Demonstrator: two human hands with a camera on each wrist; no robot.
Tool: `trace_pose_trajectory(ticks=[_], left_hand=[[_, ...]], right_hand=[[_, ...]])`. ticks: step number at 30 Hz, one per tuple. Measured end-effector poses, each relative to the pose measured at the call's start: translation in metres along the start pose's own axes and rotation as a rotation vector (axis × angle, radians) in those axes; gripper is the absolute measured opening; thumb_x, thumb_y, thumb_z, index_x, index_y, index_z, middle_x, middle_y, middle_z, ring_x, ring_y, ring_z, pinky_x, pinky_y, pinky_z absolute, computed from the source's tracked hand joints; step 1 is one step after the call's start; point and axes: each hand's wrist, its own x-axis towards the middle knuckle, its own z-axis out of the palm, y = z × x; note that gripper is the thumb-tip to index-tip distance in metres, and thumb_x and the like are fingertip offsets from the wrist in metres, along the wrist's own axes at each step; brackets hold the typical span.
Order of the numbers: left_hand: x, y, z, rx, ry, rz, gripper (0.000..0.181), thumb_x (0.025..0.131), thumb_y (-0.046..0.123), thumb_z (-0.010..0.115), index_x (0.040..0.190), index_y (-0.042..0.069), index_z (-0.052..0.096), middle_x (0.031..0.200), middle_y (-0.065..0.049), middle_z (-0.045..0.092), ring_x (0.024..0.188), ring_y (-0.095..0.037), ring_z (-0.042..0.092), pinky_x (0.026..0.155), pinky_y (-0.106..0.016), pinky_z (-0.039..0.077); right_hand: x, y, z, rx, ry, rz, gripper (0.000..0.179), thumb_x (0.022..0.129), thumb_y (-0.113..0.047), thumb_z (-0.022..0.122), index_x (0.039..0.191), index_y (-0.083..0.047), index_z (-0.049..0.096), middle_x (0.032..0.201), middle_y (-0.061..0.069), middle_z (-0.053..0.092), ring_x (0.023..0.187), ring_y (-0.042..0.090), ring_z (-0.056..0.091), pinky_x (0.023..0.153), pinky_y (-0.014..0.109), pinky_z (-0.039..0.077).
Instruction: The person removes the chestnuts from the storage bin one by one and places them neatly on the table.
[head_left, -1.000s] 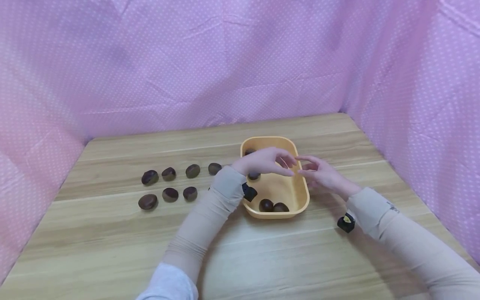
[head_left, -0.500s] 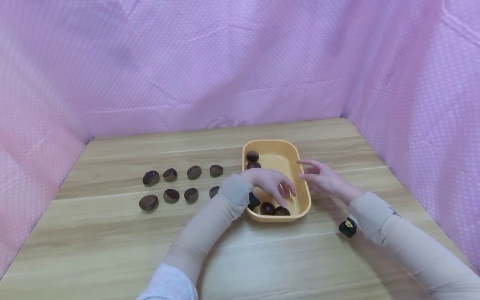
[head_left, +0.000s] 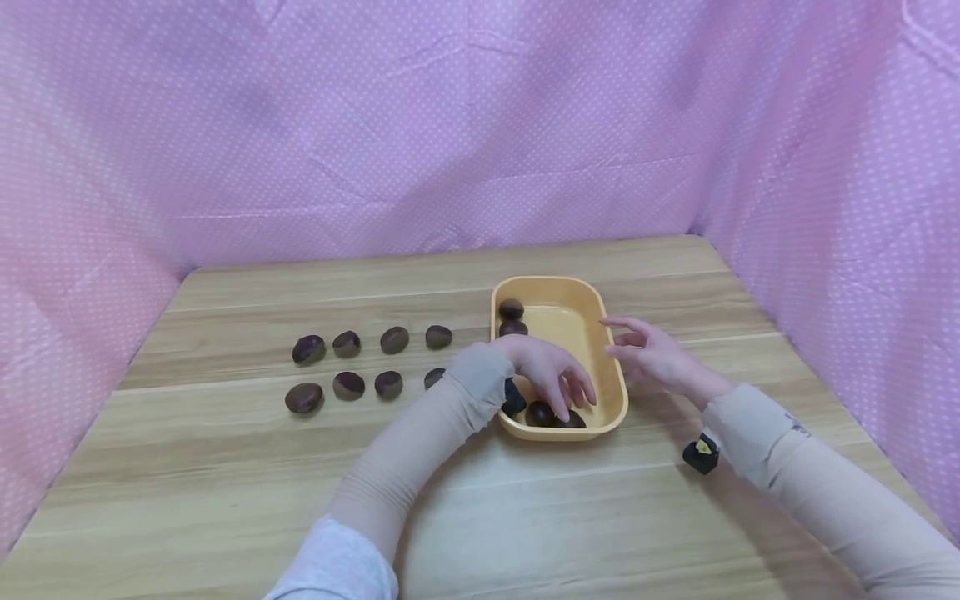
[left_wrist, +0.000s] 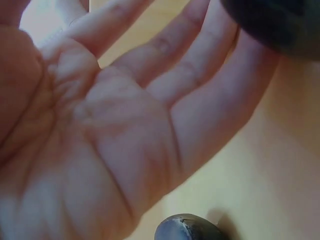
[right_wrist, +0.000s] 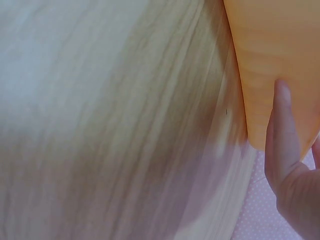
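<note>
Loosely spread, the left grip hangs within the yellow tray, two chestnuts close beneath it. The wide right grip flanks the tray; eight more chestnuts sit left of both.

Before us spreads a wood-grain tabletop, pale tan with darker streaks, its grain and plank lines running mostly from side to side. We see its far corners rounded off, and a whitish sheen lies on the surface toward the front. Around the back and both sides we find pink-lilac polka-dot cloth, printed with small white dots. A long, nearly level crease crosses its rear stretch, shorter wrinkles sit higher up, and a broad soft shadow slants over it. We notice the left side looks rosier and brighter. From the right wrist, the dotted fabric shows beyond the table's edge.
</note>
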Motion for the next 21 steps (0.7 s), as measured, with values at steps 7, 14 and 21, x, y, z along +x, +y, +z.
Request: trace_pose_trajectory(ticks=[7,14,21], left_hand=[[0.006,0.002,0.001,0.106,-0.074,0.039,0.044,0.083,-0.001,0.069,0.125,-0.001,0.057,0.12,-0.012,0.062,0.101,-0.006,0.056,0.089,-0.012,0.044],[0.012,0.006,0.003,0.231,-0.096,0.055,0.034,0.081,-0.002,0.071,0.114,-0.003,0.064,0.093,-0.001,0.062,0.085,-0.004,0.053,0.079,-0.01,0.043],[0.01,0.008,0.004,0.234,-0.068,0.025,0.032,0.08,0.0,0.072,0.111,-0.001,0.065,0.084,0.004,0.058,0.08,-0.004,0.052,0.073,-0.011,0.043]], right_hand=[[0.001,0.001,0.0,0.071,-0.024,-0.011,0.062,0.094,-0.012,0.057,0.147,-0.006,0.027,0.121,0.028,0.049,0.084,0.013,0.062,0.073,0.031,0.056],[0.001,0.001,0.0,0.074,-0.016,-0.004,0.061,0.094,-0.012,0.057,0.147,-0.007,0.028,0.115,0.023,0.051,0.085,0.014,0.062,0.074,0.034,0.056],[0.001,0.0,0.001,0.102,-0.024,-0.004,0.061,0.094,-0.011,0.056,0.147,-0.005,0.027,0.113,0.021,0.051,0.087,0.014,0.063,0.076,0.036,0.057]])
